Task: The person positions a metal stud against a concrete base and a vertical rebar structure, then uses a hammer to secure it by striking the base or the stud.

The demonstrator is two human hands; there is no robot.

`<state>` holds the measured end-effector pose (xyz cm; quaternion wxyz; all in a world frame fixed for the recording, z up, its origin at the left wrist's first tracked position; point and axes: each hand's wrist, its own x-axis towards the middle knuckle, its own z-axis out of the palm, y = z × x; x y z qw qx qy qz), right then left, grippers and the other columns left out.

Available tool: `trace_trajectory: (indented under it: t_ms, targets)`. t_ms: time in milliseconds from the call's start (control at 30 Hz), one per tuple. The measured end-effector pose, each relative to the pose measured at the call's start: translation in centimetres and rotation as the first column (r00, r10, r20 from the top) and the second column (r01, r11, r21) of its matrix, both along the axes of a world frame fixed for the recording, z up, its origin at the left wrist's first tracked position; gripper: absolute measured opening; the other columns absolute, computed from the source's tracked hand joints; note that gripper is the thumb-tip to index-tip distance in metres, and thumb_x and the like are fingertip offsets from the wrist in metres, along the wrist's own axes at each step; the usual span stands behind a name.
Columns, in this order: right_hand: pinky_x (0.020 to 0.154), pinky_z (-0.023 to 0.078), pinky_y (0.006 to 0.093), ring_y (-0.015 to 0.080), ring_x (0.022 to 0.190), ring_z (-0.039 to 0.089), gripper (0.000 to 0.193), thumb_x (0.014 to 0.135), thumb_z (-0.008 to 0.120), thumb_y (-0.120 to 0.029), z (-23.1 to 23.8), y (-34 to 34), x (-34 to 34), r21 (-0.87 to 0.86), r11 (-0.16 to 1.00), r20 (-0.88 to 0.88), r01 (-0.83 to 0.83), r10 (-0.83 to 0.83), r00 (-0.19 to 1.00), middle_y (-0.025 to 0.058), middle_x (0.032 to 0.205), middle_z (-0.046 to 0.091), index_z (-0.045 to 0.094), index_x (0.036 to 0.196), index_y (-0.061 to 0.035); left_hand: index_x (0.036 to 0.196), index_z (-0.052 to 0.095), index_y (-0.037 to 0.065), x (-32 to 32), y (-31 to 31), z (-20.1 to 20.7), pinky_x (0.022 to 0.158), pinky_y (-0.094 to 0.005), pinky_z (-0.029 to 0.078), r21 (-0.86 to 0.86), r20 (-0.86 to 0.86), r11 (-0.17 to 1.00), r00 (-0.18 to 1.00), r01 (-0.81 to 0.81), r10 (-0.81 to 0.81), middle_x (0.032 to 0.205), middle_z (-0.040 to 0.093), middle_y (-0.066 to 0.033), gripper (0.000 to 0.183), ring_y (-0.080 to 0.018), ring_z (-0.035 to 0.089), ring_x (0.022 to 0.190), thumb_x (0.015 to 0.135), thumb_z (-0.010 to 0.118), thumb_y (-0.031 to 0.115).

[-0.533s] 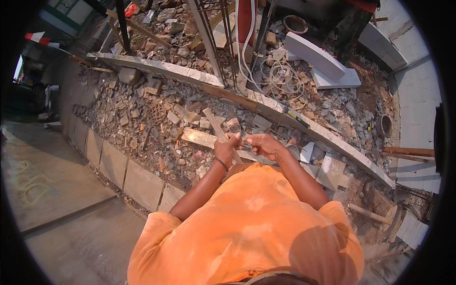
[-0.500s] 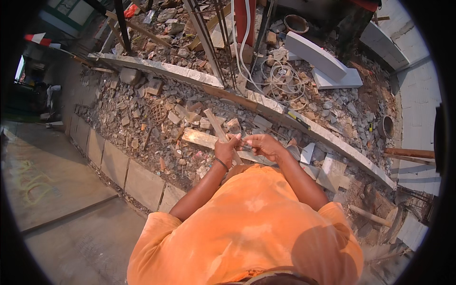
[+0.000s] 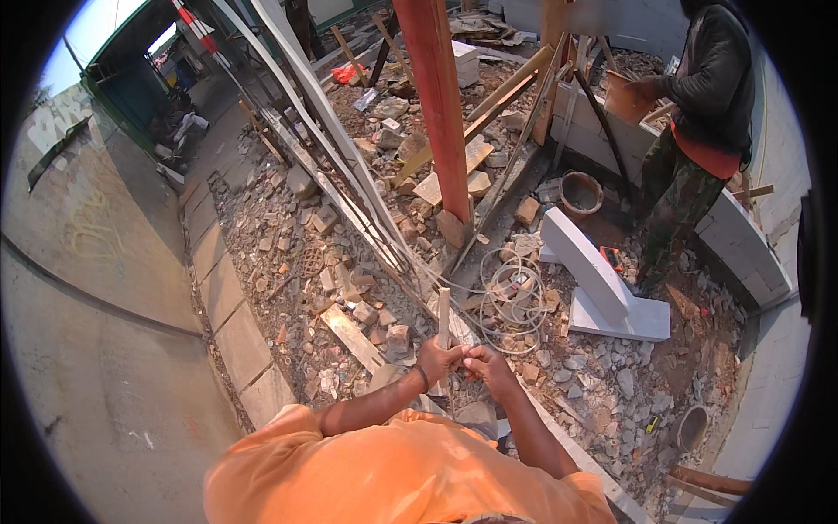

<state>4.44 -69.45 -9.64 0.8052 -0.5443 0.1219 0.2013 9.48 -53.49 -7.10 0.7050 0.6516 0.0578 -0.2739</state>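
Observation:
My left hand (image 3: 434,364) is closed around a narrow wooden stick (image 3: 444,316), which points up and away from me. Close beside it, my right hand (image 3: 491,370) has its thumb and fingers pinched together near the left fingertips. Whatever lies in that pinch is too small to make out. Both hands are in front of my orange shirt, over a low concrete beam (image 3: 461,330) and rubble. A pale wooden plank (image 3: 351,337) lies on the broken bricks left of my hands.
A red post (image 3: 441,131) stands ahead, beside leaning steel bars. A coiled pale hose (image 3: 511,301) and white blocks (image 3: 587,266) lie to the right. At the far right a person (image 3: 709,96) holds an orange-brown bucket (image 3: 625,98); another bucket (image 3: 580,194) sits on the ground.
My view has swung up and to the right, bringing the other person into sight. The stick now points more straight ahead; my hands remain close together.

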Motion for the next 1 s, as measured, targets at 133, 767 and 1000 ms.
trace_trajectory:
  t_ms: [133, 767, 1000]
  targets:
    - [0.064, 0.051, 0.0287, 0.0117, 0.07, 0.058, 0.009, 0.091, 0.06, -0.013, 0.4, -3.0, -0.5, 0.072, 0.996, -0.116, 0.053, -0.044, 0.992, 0.0012, 0.078, 0.056, 0.055, 0.094, -0.0065, 0.084, 0.059, 0.005, -0.8, -2.9, 0.6, 0.053, -0.0246, 0.047, -0.054, -0.103, 0.994, 0.991, -0.095, 0.089, 0.072, 0.061, -0.0016, 0.018, -0.0099, 0.057, 0.06, 0.084, 0.071, 0.018]
    - [0.052, 0.047, 0.025, 0.0108, 0.059, 0.048, 0.014, 0.098, 0.048, -0.016, -2.2, -8.7, -4.9, 0.14, 0.31, -0.317, 0.94, -0.886, 0.339, 0.0024, 0.078, 0.051, 0.049, 0.108, -0.0063, 0.074, 0.053, 0.007, 3.1, 13.4, -2.7, 0.078, -0.0362, 0.054, -0.316, -0.31, 0.561, 0.642, -0.765, 0.701, 0.071, 0.056, -0.0042, 0.026, -0.0202, 0.062, 0.073, 0.09, 0.063, 0.024]
    - [0.039, 0.031, 0.0199, 0.0061, 0.049, 0.041, 0.013, 0.096, 0.052, -0.013, 2.0, -6.8, -8.0, 0.124, 0.641, -0.243, 0.757, -0.72, 0.65, 0.0005, 0.072, 0.053, 0.054, 0.107, -0.0067, 0.084, 0.059, -0.003, 2.6, 20.0, -4.1, 0.061, -0.0317, 0.054, 0.555, 0.31, 0.624, 0.833, -0.549, 0.458, 0.076, 0.063, -0.0087, 0.026, -0.0228, 0.062, 0.067, 0.086, 0.068, 0.021]
